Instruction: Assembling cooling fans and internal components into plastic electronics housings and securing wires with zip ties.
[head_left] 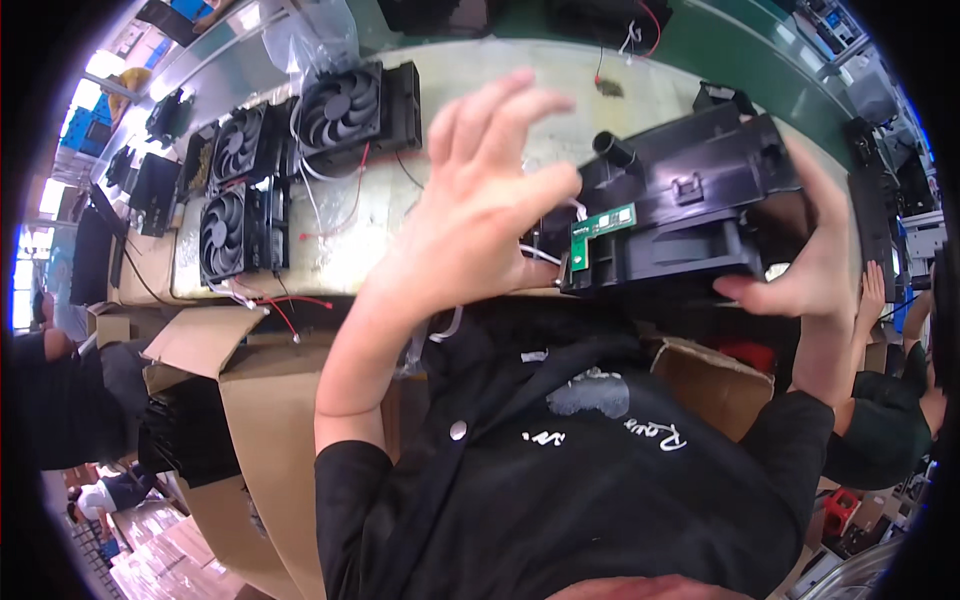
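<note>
A black plastic housing is held tilted above the table's near edge. My right hand grips its right end, thumb on the near side and fingers along the far side. At the left end, my left hand has its index finger and thumb around the corner, with the other fingers raised and spread. A small green circuit board sits on the housing's left side, beside a white cable near my left thumb. A short black tube stands up from the housing.
Several black fan units, among them a large one, stand at the left of the pale table with loose wires. A clear plastic bag lies behind them. Cardboard boxes stand below the near edge. Other people are at both sides.
</note>
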